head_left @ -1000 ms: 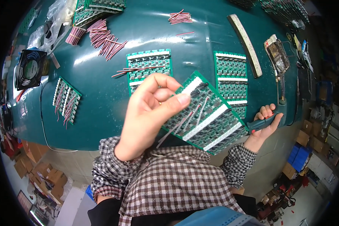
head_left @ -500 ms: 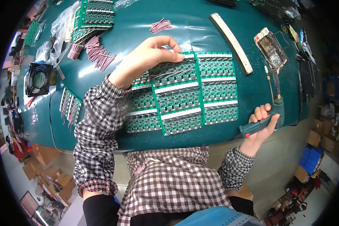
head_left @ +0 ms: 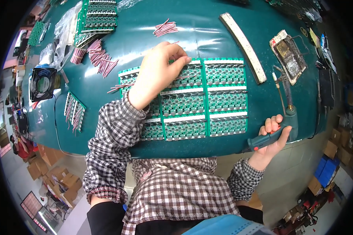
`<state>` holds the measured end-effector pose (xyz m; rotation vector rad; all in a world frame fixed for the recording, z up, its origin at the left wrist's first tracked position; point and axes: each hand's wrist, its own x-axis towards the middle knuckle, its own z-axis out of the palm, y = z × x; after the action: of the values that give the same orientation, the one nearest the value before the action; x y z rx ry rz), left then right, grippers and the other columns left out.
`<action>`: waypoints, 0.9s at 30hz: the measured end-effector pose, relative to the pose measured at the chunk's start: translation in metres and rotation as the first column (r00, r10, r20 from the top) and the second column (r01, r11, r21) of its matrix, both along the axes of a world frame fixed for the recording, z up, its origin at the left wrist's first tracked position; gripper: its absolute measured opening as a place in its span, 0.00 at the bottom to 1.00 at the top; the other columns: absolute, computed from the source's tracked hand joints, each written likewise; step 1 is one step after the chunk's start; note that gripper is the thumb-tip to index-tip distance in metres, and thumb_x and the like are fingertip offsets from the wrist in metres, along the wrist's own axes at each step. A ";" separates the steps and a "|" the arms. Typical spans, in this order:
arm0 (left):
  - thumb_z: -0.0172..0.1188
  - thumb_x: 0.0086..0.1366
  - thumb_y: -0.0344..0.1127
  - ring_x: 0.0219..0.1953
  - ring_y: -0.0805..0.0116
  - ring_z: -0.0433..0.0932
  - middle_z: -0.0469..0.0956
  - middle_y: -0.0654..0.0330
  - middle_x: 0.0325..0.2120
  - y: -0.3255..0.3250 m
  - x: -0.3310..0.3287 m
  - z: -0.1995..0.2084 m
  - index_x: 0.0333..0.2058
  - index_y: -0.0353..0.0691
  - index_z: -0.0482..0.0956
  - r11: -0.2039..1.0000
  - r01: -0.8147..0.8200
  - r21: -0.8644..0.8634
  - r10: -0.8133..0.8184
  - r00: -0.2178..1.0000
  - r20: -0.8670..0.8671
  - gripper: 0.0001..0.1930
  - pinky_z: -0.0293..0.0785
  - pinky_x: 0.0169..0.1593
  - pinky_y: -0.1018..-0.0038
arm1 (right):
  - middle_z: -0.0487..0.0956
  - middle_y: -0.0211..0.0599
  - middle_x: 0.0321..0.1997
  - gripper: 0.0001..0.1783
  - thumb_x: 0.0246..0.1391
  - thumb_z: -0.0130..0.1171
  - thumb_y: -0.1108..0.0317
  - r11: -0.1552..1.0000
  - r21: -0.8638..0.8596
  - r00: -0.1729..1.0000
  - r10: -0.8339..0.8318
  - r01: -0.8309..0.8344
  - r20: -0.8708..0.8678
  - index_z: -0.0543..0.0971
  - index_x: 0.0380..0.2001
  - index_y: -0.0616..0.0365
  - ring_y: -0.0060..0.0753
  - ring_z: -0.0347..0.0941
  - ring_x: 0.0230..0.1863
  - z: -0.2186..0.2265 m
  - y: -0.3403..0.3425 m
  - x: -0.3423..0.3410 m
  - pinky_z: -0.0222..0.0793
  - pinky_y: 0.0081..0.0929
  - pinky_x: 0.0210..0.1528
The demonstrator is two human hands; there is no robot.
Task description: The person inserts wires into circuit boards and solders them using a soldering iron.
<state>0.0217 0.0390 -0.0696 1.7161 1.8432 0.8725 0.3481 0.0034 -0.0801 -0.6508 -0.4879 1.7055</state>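
Panels of green circuit boards [head_left: 227,96] with white strips and dark components lie side by side in front of me. My left hand [head_left: 162,68] is over the left and middle panels, its thumb and forefinger closed at the middle panel's top edge. What they pinch is hidden. Red-and-white wires [head_left: 121,87] stick out left of this hand, and another wire [head_left: 186,77] lies on the middle panel. Held in my right hand [head_left: 272,135], right of the panels, is a green pistol-shaped soldering gun [head_left: 264,140], its tip pointing away from me.
Bundles of short wires [head_left: 102,58] and a small wire pile [head_left: 165,28] lie beyond the panels. A long pale bar [head_left: 243,49] and a grimy metal tray [head_left: 288,55] are at the right. A black fan [head_left: 43,84], a wired board [head_left: 74,111] and stacked boards [head_left: 100,15] stand left.
My left wrist has swung right and nearer, uncovering the left panel's top edge and wires beside it. The panels sit straighter. My right hand still grips the soldering gun.
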 end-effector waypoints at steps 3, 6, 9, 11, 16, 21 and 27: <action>0.60 0.51 0.32 0.26 0.68 0.71 0.72 0.59 0.22 0.000 0.004 -0.002 0.26 0.37 0.77 0.996 -0.073 0.060 0.074 0.997 -0.019 0.06 0.66 0.31 0.76 | 0.65 0.26 0.23 0.22 0.51 0.53 0.49 0.999 -0.036 0.999 -0.012 0.013 0.034 0.66 0.35 0.58 0.21 0.62 0.26 -0.003 0.007 -0.005 0.66 0.17 0.24; 0.59 0.51 0.32 0.27 0.66 0.71 0.72 0.59 0.23 0.008 0.008 -0.005 0.26 0.36 0.77 0.994 -0.093 0.062 0.094 0.996 -0.003 0.05 0.66 0.32 0.75 | 0.65 0.26 0.23 0.22 0.51 0.53 0.49 0.997 -0.066 0.998 -0.030 0.033 0.049 0.66 0.34 0.58 0.21 0.62 0.25 -0.005 0.015 -0.006 0.65 0.18 0.23; 0.59 0.50 0.32 0.31 0.63 0.71 0.72 0.58 0.23 0.009 0.010 0.008 0.25 0.37 0.77 0.989 -0.044 0.139 0.062 0.989 -0.135 0.05 0.65 0.35 0.72 | 0.65 0.26 0.23 0.22 0.51 0.52 0.48 0.997 -0.051 0.996 -0.059 0.062 0.060 0.66 0.34 0.58 0.21 0.62 0.25 0.003 0.019 -0.005 0.64 0.18 0.22; 0.60 0.50 0.33 0.36 0.58 0.69 0.71 0.56 0.27 0.008 0.013 0.022 0.27 0.38 0.75 0.993 0.035 0.117 -0.014 0.985 -0.170 0.07 0.64 0.40 0.69 | 0.65 0.26 0.22 0.23 0.50 0.52 0.48 0.992 -0.081 0.994 -0.095 0.099 0.059 0.66 0.33 0.58 0.21 0.62 0.25 0.017 0.017 -0.002 0.63 0.18 0.21; 0.64 0.43 0.32 0.34 0.55 0.68 0.67 0.56 0.28 -0.015 0.003 0.019 0.29 0.39 0.73 0.983 0.099 0.153 -0.076 0.986 -0.149 0.13 0.65 0.38 0.66 | 0.67 0.29 0.20 0.21 0.50 0.52 0.51 0.975 -0.187 0.988 -0.099 0.120 0.117 0.68 0.34 0.61 0.28 0.66 0.23 0.006 0.009 -0.009 0.65 0.24 0.22; 0.63 0.44 0.30 0.32 0.56 0.68 0.68 0.56 0.26 -0.027 0.022 0.009 0.27 0.38 0.74 0.978 0.047 0.203 -0.031 0.996 -0.079 0.10 0.65 0.36 0.67 | 0.68 0.28 0.21 0.19 0.51 0.52 0.53 0.970 -0.178 0.983 -0.148 0.165 0.106 0.69 0.33 0.60 0.26 0.67 0.25 0.009 -0.013 -0.006 0.66 0.23 0.24; 0.62 0.45 0.29 0.32 0.56 0.68 0.69 0.55 0.26 -0.018 0.018 0.009 0.28 0.37 0.74 0.984 0.050 0.173 -0.046 0.998 -0.031 0.10 0.64 0.37 0.68 | 0.70 0.30 0.22 0.16 0.52 0.52 0.59 0.943 -0.090 0.913 -0.281 0.319 0.294 0.69 0.35 0.62 0.28 0.69 0.24 0.029 0.003 0.009 0.67 0.24 0.25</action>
<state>0.0392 0.0207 -0.0605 1.8771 1.7801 1.0211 0.3571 0.0059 -0.0512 -1.0206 -0.4420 1.3677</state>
